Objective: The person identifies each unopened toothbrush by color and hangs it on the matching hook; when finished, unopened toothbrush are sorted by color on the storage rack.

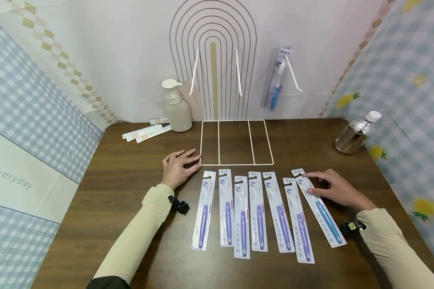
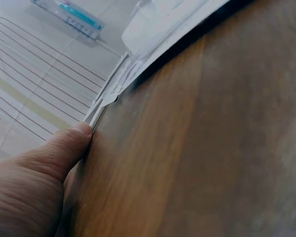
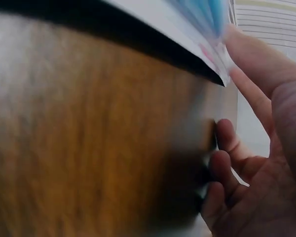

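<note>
The table (image 1: pixel 130 168) was dark brown with a wood grain. Six packed toothbrushes (image 1: pixel 243 214) in the lower middle of the frame showed purple handles on white cards; the seventh pack (image 1: pixel 320 208), at the right end of the row, showed a blue handle. The hanging pack (image 1: pixel 276 78) in the upper middle was blue and white. The wire rack (image 1: pixel 236 142) was white. The pump bottle (image 1: pixel 176 107) was beige with a white head. The bottle (image 1: pixel 352 134) at the right was silver with a white cap. Both sleeves (image 1: pixel 141 228) were pale cream. Side cloths (image 1: pixel 29 100) bore blue-and-white checks; the right cloth (image 1: pixel 412 80) added yellow pineapples. The backdrop (image 1: pixel 130 48) was off-white with brown arched lines.
</note>
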A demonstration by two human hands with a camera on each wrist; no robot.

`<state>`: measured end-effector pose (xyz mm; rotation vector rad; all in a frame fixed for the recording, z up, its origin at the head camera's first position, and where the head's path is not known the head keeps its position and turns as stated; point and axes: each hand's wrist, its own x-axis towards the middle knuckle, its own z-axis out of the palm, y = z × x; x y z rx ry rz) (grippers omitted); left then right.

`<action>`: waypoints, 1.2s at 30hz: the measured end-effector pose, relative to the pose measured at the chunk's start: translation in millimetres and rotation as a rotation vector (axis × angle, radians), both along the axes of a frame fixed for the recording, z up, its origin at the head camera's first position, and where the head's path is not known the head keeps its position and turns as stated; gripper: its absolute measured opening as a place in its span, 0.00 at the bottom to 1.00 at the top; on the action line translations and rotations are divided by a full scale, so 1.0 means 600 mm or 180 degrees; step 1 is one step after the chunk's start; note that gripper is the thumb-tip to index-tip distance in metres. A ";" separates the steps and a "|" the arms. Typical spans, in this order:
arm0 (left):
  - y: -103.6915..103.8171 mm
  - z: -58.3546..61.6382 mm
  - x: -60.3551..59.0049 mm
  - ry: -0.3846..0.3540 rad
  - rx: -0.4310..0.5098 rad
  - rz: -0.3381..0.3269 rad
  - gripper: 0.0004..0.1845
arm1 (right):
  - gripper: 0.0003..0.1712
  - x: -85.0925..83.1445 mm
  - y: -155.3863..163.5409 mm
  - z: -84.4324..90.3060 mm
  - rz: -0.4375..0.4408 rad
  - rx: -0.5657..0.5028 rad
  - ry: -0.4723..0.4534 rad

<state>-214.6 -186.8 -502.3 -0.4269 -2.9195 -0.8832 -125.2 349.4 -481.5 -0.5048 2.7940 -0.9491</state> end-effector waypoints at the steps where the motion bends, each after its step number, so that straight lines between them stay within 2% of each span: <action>1: 0.000 0.000 0.000 -0.0001 0.0002 -0.0002 0.22 | 0.28 0.000 -0.001 0.000 -0.0037 0.0013 -0.0009; 8: -0.002 0.002 -0.005 0.0021 0.0027 -0.0009 0.22 | 0.27 0.005 -0.010 -0.001 -0.0284 -0.0076 0.0049; 17: -0.002 0.002 -0.009 0.0013 0.0010 -0.0024 0.22 | 0.24 0.011 -0.009 -0.001 -0.0406 -0.0370 0.0184; 25: -0.002 0.002 -0.009 0.0048 0.0016 -0.0039 0.23 | 0.25 0.001 -0.022 0.025 -0.0363 -0.0537 0.0049; 27: -0.002 0.001 -0.007 0.0030 0.0017 -0.0034 0.23 | 0.25 -0.005 -0.028 0.038 -0.0332 -0.0483 0.0143; 30: -0.002 0.001 -0.003 -0.0003 0.0027 -0.0020 0.23 | 0.26 -0.017 -0.039 0.065 -0.0314 -0.0316 0.0457; 36: -0.001 -0.002 0.002 0.0007 0.0034 -0.0021 0.23 | 0.30 -0.038 -0.070 0.140 -0.0394 -0.0159 0.1392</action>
